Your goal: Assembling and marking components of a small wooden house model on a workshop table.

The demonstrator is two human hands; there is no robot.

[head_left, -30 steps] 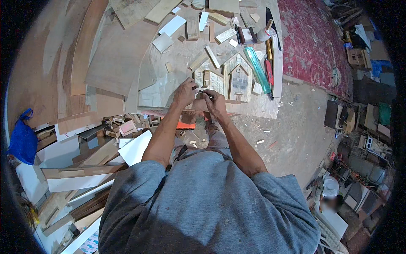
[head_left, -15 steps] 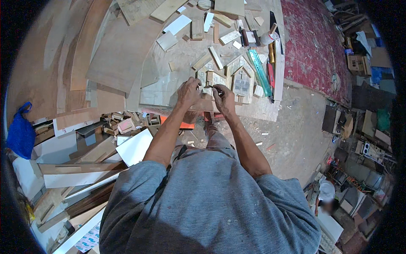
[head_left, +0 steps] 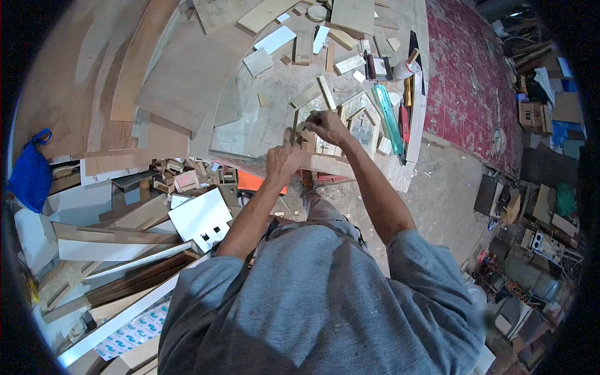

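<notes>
My left hand (head_left: 283, 161) is at the workbench's near edge, its fingers pointing up toward a small wooden strip and smeared by motion, so its grip is unclear. Just above and to the right, my right hand (head_left: 328, 127) is closed in a pinch; what sits between its fingertips is too small to make out. Partly under the right hand lies a flat wooden assembly with pencil marks and raised strips. Its house-shaped part (head_left: 361, 131) shows to the right of that hand. Two loose wooden strips, one of them a narrow batten (head_left: 325, 92), lie just beyond.
A green ruler (head_left: 389, 119) and a red tool (head_left: 405, 120) lie on the right of the workbench (head_left: 244, 139). Wood offcuts cover its far side, and plywood sheets (head_left: 181, 87) its left. Scrap boards (head_left: 112, 250) pile up at lower left. A blurred person is at lower right.
My left hand has dropped nearer the bench edge, away from the assembly. The right hand has risen slightly, still pinched. The whole view has shifted a little.
</notes>
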